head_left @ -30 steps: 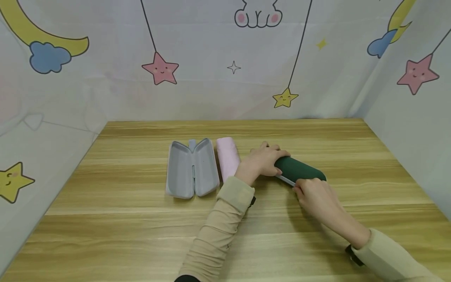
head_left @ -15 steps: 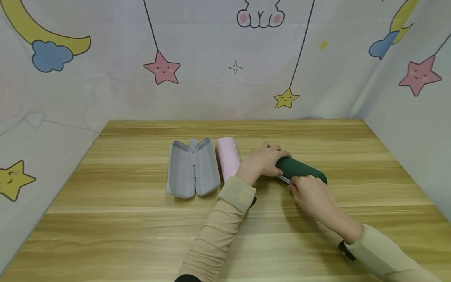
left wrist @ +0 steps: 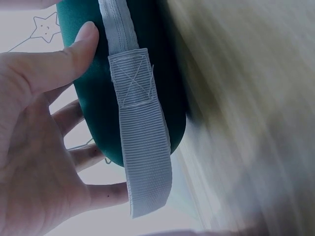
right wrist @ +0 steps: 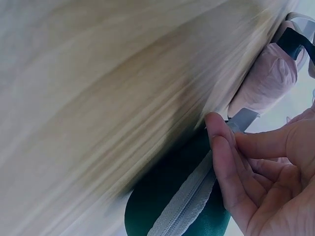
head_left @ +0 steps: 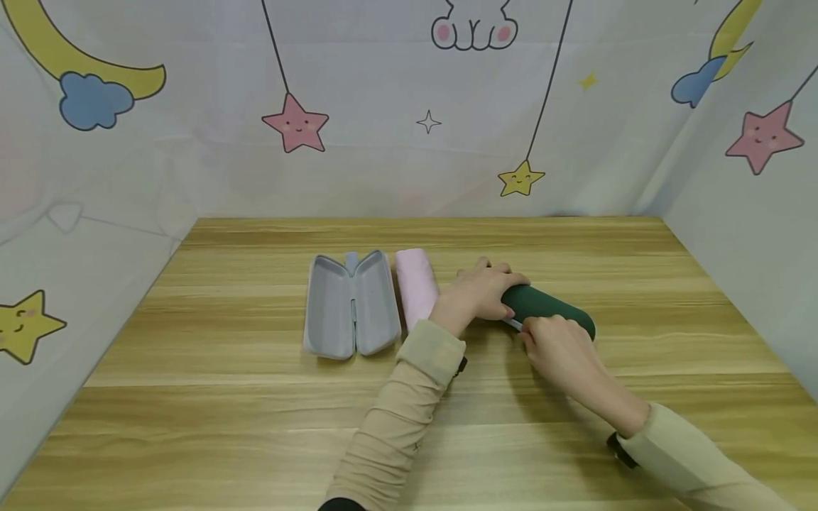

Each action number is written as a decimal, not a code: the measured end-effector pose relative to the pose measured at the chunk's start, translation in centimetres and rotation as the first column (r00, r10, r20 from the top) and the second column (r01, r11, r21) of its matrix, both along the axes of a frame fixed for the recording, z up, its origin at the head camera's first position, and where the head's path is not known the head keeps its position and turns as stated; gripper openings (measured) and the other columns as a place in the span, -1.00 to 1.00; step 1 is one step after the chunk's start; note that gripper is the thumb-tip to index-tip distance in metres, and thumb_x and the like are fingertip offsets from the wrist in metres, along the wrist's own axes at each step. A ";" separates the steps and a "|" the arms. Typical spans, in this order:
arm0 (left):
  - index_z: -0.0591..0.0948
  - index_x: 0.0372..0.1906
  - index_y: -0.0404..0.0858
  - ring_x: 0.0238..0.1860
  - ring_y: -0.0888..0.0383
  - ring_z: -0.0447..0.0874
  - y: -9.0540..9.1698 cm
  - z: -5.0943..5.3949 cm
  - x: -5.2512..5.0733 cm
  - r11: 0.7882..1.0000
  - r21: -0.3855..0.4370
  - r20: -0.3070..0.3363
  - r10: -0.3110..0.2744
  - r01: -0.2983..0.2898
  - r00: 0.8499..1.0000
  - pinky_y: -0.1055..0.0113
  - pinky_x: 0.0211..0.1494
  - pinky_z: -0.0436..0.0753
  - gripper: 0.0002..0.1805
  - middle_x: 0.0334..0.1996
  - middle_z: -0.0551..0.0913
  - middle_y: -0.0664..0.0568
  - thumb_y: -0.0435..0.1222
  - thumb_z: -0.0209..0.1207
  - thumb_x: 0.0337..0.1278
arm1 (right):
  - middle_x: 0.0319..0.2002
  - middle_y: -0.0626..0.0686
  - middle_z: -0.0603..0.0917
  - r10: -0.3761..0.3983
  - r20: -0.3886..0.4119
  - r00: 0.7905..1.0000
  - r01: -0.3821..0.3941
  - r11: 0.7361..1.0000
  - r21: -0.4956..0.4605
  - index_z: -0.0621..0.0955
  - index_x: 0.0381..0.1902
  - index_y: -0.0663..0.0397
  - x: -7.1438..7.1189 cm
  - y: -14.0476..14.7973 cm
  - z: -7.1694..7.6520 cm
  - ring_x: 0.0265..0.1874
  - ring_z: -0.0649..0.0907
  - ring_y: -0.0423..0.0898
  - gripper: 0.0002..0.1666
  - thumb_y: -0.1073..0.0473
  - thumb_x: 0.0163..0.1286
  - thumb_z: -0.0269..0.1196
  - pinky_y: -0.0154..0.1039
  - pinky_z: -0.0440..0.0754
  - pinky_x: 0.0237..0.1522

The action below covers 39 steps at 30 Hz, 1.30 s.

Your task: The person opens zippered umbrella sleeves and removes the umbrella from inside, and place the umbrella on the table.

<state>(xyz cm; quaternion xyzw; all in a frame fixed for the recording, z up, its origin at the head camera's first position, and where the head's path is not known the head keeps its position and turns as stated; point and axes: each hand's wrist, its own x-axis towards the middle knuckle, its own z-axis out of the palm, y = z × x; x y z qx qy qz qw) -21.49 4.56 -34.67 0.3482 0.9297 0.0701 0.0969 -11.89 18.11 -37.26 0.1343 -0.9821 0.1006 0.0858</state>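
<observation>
A dark green zip case (head_left: 546, 306) lies on the table, slanting down to the right. My left hand (head_left: 483, 289) holds its far left end, thumb on the side by the zip and fingers spread round it. In the left wrist view a grey webbing loop (left wrist: 142, 132) hangs from that end, and the grey zip (left wrist: 118, 24) runs up from it. My right hand (head_left: 557, 348) pinches at the zip line with thumb and fingertips (right wrist: 221, 132). The zip pull itself is hidden by the fingers. Behind them the zip (right wrist: 189, 196) looks closed.
Left of my left hand lies a pink roll (head_left: 415, 282), partly covered by the forearm. Beside it an open grey hard case (head_left: 329, 312) stands with its two hollow halves upward. A printed cloth (head_left: 383, 177) hangs behind the wooden table (head_left: 224, 411).
My right hand has slid a little to the left and up along the zip, toward the left hand. The left hand keeps its hold on the green case's end.
</observation>
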 end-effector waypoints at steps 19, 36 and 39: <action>0.26 0.41 0.27 0.44 -0.01 0.16 0.3 -0.3 -0.1 1.000 -0.009 -0.009 -0.007 0.007 1.000 -0.12 0.31 0.39 -0.36 0.41 0.30 0.19 0.03 0.15 0.24 | -0.72 -0.03 0.60 -0.009 -0.043 0.999 0.007 0.999 -0.039 0.71 -0.53 0.16 0.3 0.3 -0.1 -0.83 0.37 -0.26 -0.85 0.29 0.22 0.29 -0.37 0.29 -0.76; 0.28 0.40 0.24 0.43 -0.03 0.19 0.5 -0.2 0.2 1.000 -0.018 -0.024 0.007 -0.007 1.000 -0.18 0.30 0.38 -0.26 0.37 0.33 0.19 0.03 0.29 0.10 | -0.67 -0.02 0.61 -0.016 -0.065 0.998 0.010 0.996 -0.085 0.69 -0.54 0.15 0.9 1.4 0.6 -0.77 0.41 -0.25 -0.88 0.27 0.18 0.32 -0.32 0.38 -0.68; 0.26 0.41 0.24 0.45 -0.06 0.16 0.7 -0.2 0.4 1.000 -0.028 -0.030 0.014 -0.014 0.999 -0.17 0.30 0.38 -0.26 0.38 0.32 0.18 0.01 0.28 0.11 | -0.64 0.00 0.62 -0.030 -0.069 0.997 0.023 0.994 -0.105 0.68 -0.49 0.17 1.0 1.8 1.1 -0.75 0.43 -0.22 -0.91 0.27 0.19 0.32 -0.29 0.41 -0.67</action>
